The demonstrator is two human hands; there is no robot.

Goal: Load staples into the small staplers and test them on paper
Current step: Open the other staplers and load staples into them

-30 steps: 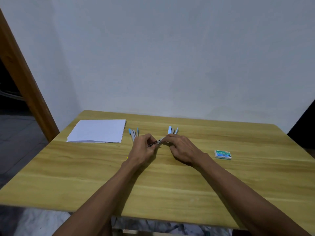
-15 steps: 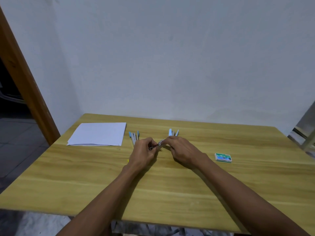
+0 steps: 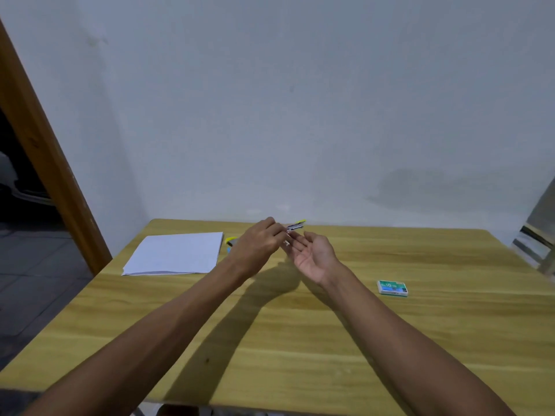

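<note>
We are somewhere in the loading stage, as far as we can judge, with no testing begun. Our left hand (image 3: pixel 258 241) is raised above the table (image 3: pixel 300 340), its fingers pinched closed on a small yellow stapler (image 3: pixel 295 226) whose metal front pokes out to the right of the fingertips. Our right hand (image 3: pixel 312 256) sits just beside it, palm up and fingers spread loosely, gripping nothing; a small pale bit near its fingertips may be staples, but it is too small for us to tell. We cannot see whether the held stapler is hinged open or already filled. Another yellow stapler (image 3: pixel 231 241) lies on the table, mostly hidden behind the left hand, close to the right edge of the paper stack (image 3: pixel 177 253). The paper looks clean and flat, with no stapled corner that we can see, so we take the test as not yet done. The green staple box (image 3: pixel 392 288) rests well apart to the right, appearing shut.
</note>
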